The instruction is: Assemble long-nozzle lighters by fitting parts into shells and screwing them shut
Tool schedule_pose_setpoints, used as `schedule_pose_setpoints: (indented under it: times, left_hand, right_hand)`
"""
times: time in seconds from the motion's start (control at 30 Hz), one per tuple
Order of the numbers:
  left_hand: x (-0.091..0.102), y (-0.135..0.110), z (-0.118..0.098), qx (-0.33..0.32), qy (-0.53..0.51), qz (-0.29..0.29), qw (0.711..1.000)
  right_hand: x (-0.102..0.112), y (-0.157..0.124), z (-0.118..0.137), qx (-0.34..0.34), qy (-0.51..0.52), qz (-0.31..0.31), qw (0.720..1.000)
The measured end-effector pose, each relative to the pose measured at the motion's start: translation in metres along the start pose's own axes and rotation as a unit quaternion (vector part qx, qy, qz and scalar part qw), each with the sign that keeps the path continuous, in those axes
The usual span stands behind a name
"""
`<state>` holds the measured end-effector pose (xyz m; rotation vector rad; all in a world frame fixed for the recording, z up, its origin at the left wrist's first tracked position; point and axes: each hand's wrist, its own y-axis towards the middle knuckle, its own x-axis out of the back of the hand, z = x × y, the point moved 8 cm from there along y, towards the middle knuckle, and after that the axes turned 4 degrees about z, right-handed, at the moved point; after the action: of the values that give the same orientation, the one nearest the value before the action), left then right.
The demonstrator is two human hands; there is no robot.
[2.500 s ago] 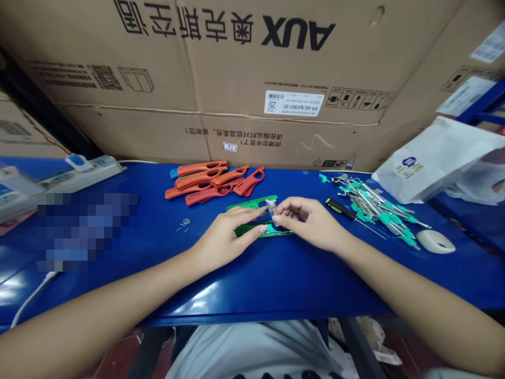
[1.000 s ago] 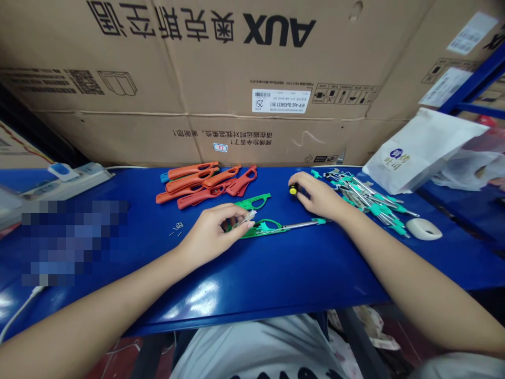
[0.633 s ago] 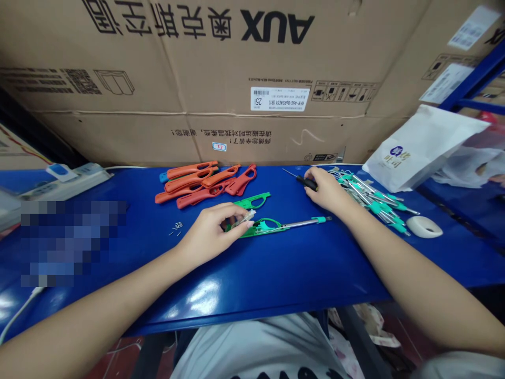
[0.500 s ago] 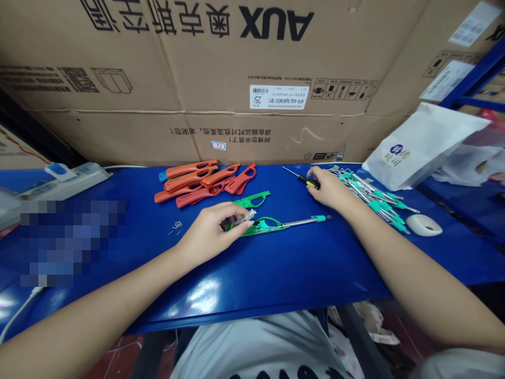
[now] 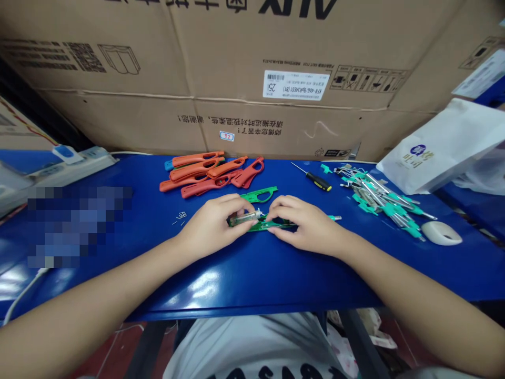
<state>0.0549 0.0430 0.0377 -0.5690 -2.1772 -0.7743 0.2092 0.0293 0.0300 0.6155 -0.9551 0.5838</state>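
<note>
My left hand (image 5: pixel 213 223) pinches a small clear lighter fuel tank (image 5: pixel 245 218) with a whitish valve at its right end. Directly below it lies an opened green lighter shell (image 5: pixel 258 227), lengthwise on the table. My right hand (image 5: pixel 315 226) has its thumb and fingertips closed on the middle of this shell, and covers much of it. A teal-collared metal tip (image 5: pixel 335 217) sticks out to the right past that hand. Just behind both hands rests the other green shell half (image 5: pixel 261 195). What lies between the right fingertips is partly hidden.
Orange and red lighter shells (image 5: pixel 197 171) are piled at the back. A black-yellow screwdriver (image 5: pixel 319 181), several metal lighter rods (image 5: pixel 389 202) with teal parts, and a white oval object (image 5: pixel 442 232) lie rightward. Small screws (image 5: pixel 180 216) sit left. A cardboard box (image 5: pixel 221 116) stands behind.
My right hand has let go of the screwdriver, which now lies at the back, and has come left to the green shell. My left hand still holds the fuel tank.
</note>
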Motion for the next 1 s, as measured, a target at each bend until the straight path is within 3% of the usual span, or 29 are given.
schedule_pose_setpoints:
  times: [0.1, 0.33, 0.67, 1.0]
  left_hand:
    - [-0.002, 0.001, -0.003, 0.006, -0.014, 0.013, 1.000]
    - [-0.015, 0.004, 0.007, 0.076, -0.145, 0.076, 0.984]
    - [-0.027, 0.003, 0.004, 0.070, -0.175, 0.154, 0.970]
    - [-0.029, 0.002, 0.005, 0.093, -0.191, 0.161, 0.964]
  right_hand:
    - [-0.007, 0.001, -0.005, -0.002, 0.010, 0.013, 1.000]
    - [-0.001, 0.001, -0.019, -0.037, 0.112, -0.028, 0.993]
    - [-0.006, 0.001, -0.020, -0.079, 0.165, -0.020, 0.983]
    - [-0.008, 0.000, -0.013, -0.026, 0.182, 0.005, 0.983]
